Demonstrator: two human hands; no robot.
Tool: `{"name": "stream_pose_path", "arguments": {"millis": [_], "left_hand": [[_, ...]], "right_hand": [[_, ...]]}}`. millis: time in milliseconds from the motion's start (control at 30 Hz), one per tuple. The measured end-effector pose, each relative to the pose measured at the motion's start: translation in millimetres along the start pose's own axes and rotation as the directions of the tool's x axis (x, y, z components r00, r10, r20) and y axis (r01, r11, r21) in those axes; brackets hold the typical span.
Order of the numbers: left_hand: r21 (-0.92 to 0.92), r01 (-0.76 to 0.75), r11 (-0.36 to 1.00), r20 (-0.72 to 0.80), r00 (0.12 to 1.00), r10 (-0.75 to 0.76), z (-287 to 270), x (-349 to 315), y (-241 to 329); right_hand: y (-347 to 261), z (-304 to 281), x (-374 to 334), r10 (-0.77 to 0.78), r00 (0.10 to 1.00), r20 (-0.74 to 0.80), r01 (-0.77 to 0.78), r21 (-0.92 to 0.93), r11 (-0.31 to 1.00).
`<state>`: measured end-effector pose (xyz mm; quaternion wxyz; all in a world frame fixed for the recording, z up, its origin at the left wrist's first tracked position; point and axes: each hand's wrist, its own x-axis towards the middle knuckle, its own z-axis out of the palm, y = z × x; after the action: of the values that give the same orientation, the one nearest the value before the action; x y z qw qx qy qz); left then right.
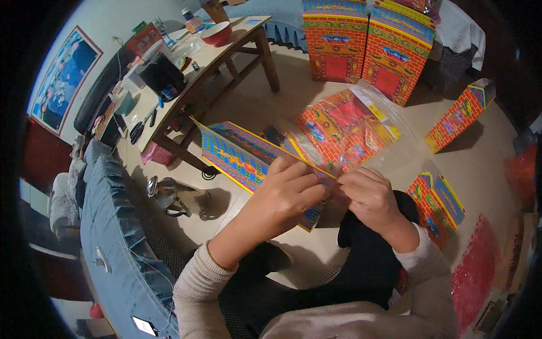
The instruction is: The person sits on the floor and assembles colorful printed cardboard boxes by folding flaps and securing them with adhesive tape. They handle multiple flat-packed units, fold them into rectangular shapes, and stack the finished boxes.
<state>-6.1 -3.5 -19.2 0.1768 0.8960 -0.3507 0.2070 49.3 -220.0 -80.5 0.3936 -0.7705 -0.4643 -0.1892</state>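
Note:
A long folded sheet of printed cardboard [231,155], blue and green with a yellow border, hangs in front of me over my knees. My left hand [291,192] is closed around its right part, fingers curled over the folded edge. At the right end of that edge, my right hand [370,200] is closed in a pinch, close to my left hand. What lies between the right fingertips is too small to make out. Beyond my hands, flat brick-patterned cardboard pieces [333,127] lie on the floor in a clear plastic bag [403,124].
Two tall brick-patterned cardboard boxes [337,48] stand at the back. Smaller folded pieces [460,116] stand at right. A wooden table [248,37] at far left carries a red bowl [216,35] and scissors [137,131]. Below it stands a metal kettle [180,198]; a blue-covered sofa [113,226] runs along the left.

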Motion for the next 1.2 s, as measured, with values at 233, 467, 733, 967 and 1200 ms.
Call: {"name": "stream_pose_path", "arguments": {"millis": [233,467,733,967,1200], "left_hand": [[-0.008,0.028,1.000,0.059,0.998,-0.028,-3,2,0],[-0.041,0.115,0.992,0.002,0.993,-0.115,-9,9,-5],[0.003,0.156,0.988,-0.110,0.982,-0.155,-10,4,-21],[0.058,0.133,0.989,-0.137,0.983,-0.124,-7,7,-13],[0.096,0.202,0.975,-0.074,0.978,-0.195,2,20,-6]], "right_hand": [[-10,2,2,0.072,0.997,0.010,-0.073,0.089,0.993],[-43,13,-3,0.453,0.891,-0.039,-0.441,0.165,0.882],[-49,26,8,0.441,0.874,-0.205,-0.390,0.246,0.887],[-30,19,9,0.511,0.856,-0.076,-0.449,0.380,0.809],[-19,14,4,0.527,0.847,-0.063,-0.463,0.398,0.792]]}}
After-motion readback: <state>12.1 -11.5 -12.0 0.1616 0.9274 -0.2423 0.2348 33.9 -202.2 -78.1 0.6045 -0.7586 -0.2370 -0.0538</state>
